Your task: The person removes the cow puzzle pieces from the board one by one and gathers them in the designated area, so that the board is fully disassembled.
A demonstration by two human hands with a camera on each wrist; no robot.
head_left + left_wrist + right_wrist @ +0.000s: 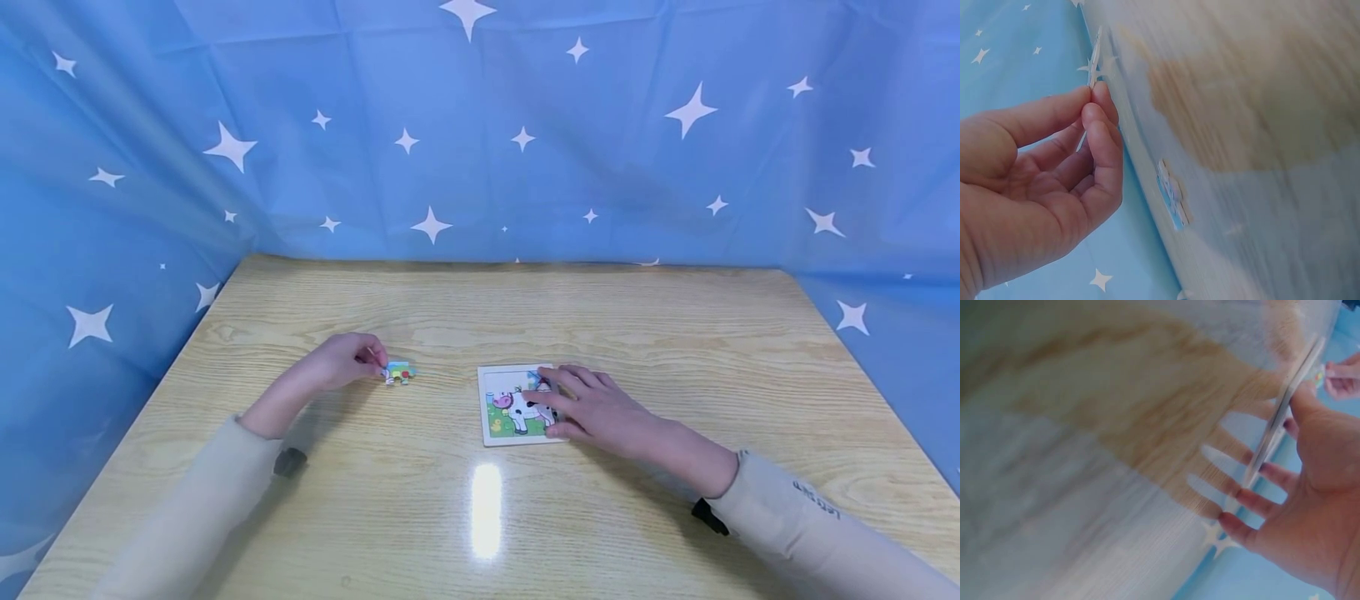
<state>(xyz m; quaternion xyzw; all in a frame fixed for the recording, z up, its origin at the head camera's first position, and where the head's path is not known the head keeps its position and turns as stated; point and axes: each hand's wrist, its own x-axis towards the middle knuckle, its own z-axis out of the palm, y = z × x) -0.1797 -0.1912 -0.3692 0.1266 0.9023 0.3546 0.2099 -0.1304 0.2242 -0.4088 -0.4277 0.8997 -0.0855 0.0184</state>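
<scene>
My left hand [347, 362] pinches a thin jigsaw piece [1094, 59] between thumb and fingertips, seen nearly edge-on in the left wrist view. Another jigsaw piece [1173, 194], blue and pale, lies on the table just past that hand. Over toward the right, a square puzzle board [482, 417] with a pale frame lies flat and bears a cow picture on green. The top part of its picture area is pale. My right hand [600, 414] rests spread on the board's right side, its fingers covering part of the cow.
Both things lie on a wood-grain table [375, 500], with a bright light reflection in front of the board. A blue curtain [360, 167] with white stars hangs behind the table and along its sides. Dark straps show at both sleeves.
</scene>
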